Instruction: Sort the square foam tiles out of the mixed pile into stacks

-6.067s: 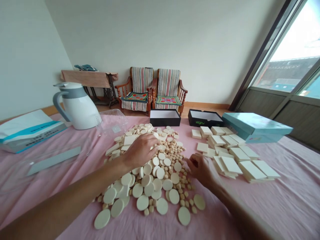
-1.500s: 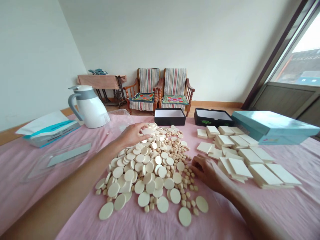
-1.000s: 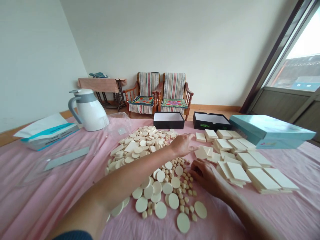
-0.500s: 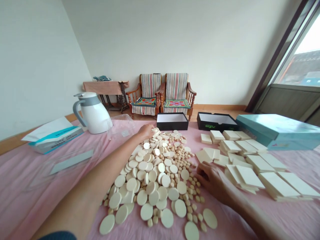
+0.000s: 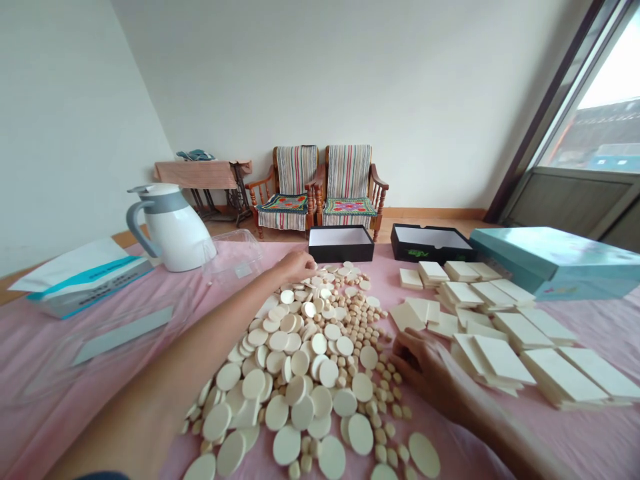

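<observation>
A wide heap of round wooden discs (image 5: 303, 363) mixed with small wooden cubes (image 5: 367, 320) spreads over the pink cloth (image 5: 385, 277). At the heap's far end, my left hand (image 5: 299, 265) is closed, fingers bent down by the nearest discs; whatever is between them is hidden. My right hand (image 5: 420, 357) rests low at the heap's right edge, beside the cubes and close to the pale rectangular wooden pieces (image 5: 425, 309). Its fingers are curled inward, and their tips cannot be seen clearly.
Stacks of rectangular pieces (image 5: 563, 373) stand at right, before a light-blue box (image 5: 555, 260). Two black box trays, left (image 5: 341, 253) and right (image 5: 433, 252), line the far edge. A white jug (image 5: 177, 233), clear plastic lid (image 5: 233, 257) and tissue pack (image 5: 93, 280) are at left.
The view has shifted slightly, moving the jug and tissue pack leftward in the picture. My left hand has drawn slightly off the far discs it was touching; my right hand stays about where it was.
</observation>
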The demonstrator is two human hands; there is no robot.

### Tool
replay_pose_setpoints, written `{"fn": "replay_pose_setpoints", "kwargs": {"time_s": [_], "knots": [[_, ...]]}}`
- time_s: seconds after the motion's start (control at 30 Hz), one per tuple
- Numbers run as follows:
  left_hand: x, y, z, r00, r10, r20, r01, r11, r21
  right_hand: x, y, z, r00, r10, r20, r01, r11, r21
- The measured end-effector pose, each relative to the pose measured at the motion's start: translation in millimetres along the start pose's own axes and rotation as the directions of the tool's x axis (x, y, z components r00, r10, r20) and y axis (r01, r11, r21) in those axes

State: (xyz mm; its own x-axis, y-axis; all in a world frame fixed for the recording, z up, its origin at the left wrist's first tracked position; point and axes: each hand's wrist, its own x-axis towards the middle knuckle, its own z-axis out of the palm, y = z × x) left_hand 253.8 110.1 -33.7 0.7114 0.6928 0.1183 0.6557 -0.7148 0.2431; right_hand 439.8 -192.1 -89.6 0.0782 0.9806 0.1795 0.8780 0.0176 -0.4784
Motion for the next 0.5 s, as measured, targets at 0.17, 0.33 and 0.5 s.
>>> {"fn": "replay_pose_setpoints", "kwargs": {"time_s": [0.17,0.33,0.5], "knots": [[0.3,-4.9,-7.3,0.998,-0.032,-0.050,0.032,0.999,0.002,0.4,1.2,0.8,1.000,0.012,0.005,-0.012,1.000,0.008],[14.2,-11.7,3.4,0.980,-0.181,-0.082,0.189,0.976,0.111,0.7,-1.5,-1.2,1.000,0.015,-0.003,-0.015,1.000,0.001],[25.1,-11.1,10.9,0.953,-0.297,-0.066,0.304,0.939,0.163,-0.3,-1.2,-2.6,1.000,-0.008,-0.015,0.008,1.000,-0.004]]}}
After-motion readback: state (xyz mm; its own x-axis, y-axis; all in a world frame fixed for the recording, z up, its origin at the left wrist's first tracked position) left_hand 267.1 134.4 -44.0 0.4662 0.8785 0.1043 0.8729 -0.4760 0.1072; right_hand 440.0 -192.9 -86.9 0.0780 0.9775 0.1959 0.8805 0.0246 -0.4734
